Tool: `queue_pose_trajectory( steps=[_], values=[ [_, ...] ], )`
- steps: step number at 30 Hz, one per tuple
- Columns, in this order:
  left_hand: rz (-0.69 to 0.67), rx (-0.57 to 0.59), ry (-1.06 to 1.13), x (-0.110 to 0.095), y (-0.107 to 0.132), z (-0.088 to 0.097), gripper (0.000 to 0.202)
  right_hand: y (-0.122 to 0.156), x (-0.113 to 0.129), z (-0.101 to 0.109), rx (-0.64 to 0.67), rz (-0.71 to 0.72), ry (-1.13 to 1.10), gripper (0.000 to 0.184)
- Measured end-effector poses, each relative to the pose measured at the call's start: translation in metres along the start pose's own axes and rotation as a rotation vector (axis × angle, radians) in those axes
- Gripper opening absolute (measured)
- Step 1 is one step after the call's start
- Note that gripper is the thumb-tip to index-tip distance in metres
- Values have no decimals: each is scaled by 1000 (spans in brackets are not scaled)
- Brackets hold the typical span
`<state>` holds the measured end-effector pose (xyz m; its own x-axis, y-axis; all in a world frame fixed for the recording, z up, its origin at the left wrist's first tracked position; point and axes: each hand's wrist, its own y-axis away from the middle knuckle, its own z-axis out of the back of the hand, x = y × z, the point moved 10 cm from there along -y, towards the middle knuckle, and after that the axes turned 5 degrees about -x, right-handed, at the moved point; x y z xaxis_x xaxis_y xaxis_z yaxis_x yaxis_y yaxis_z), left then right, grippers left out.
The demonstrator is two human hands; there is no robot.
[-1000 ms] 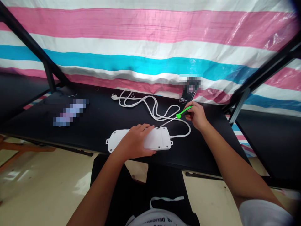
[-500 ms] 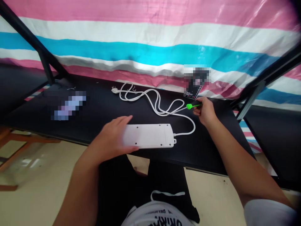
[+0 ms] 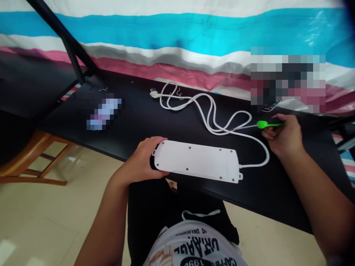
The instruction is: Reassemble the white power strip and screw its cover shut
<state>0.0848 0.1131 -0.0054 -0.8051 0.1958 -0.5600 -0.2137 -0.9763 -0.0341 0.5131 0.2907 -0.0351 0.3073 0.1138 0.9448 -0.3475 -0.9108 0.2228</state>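
A white power strip lies bottom-up at the near edge of the black table, its small screw holes showing. My left hand grips its left end, fingers curled round it. Its white cord loops across the table to a plug at the back. My right hand is closed on a screwdriver with a green handle, held to the right of the strip with the metal shaft pointing left over the cord.
A striped pink, white and blue tarpaulin hangs behind the table. Black frame bars rise at the left. A wooden chair stands on the pale floor at the left. A blurred small object lies on the table's left part.
My left hand slid from the strip's middle to its left end. My right hand drew the screwdriver off the strip to the right. The view dropped and moved closer.
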Motion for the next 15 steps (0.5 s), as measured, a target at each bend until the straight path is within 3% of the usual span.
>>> queue_pose_trajectory(
  steps=[6,10,15],
  values=[
    [-101,-45,73,-16,-7,-3,93,-3,0,0,-34,-18,22,31],
    [-100,-70,119,-17,-6,-2,92,-2,0,-3,25,-33,37,33],
    [-110,-68,136,-17,-5,-2,95,-2,-3,6,-12,-75,19,29]
  ],
)
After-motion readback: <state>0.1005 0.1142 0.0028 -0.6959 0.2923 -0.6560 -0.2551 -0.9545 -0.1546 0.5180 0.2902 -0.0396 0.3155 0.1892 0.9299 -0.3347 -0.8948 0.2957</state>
